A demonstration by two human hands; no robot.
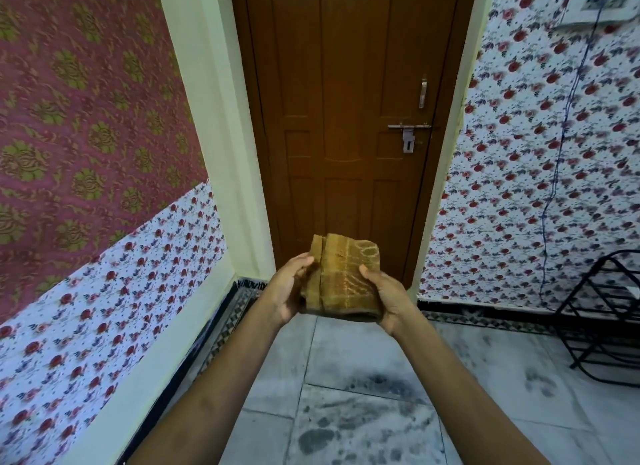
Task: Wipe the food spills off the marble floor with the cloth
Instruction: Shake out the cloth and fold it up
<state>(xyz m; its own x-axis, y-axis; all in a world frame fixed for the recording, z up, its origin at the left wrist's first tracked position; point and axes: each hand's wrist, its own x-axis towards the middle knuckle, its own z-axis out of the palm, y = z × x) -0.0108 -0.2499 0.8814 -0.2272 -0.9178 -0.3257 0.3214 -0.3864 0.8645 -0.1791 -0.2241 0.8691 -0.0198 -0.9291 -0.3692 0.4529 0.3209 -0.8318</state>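
Note:
I hold a folded brown-yellow patterned cloth [341,277] up in front of me with both hands, well above the floor. My left hand [289,288] grips its left edge, fingers curled round it. My right hand [382,295] grips the right side, thumb pressed on the top face. Below lies the grey-white marble floor [363,412] with dark smudged patches in the middle and to the right. I cannot tell food spills apart from those dark marks.
A closed brown wooden door [346,118] with a metal bolt stands straight ahead. Floral wallpapered walls close in on the left and right. A black wire rack [602,312] stands on the floor at the right. A blue cord [561,146] hangs down the right wall.

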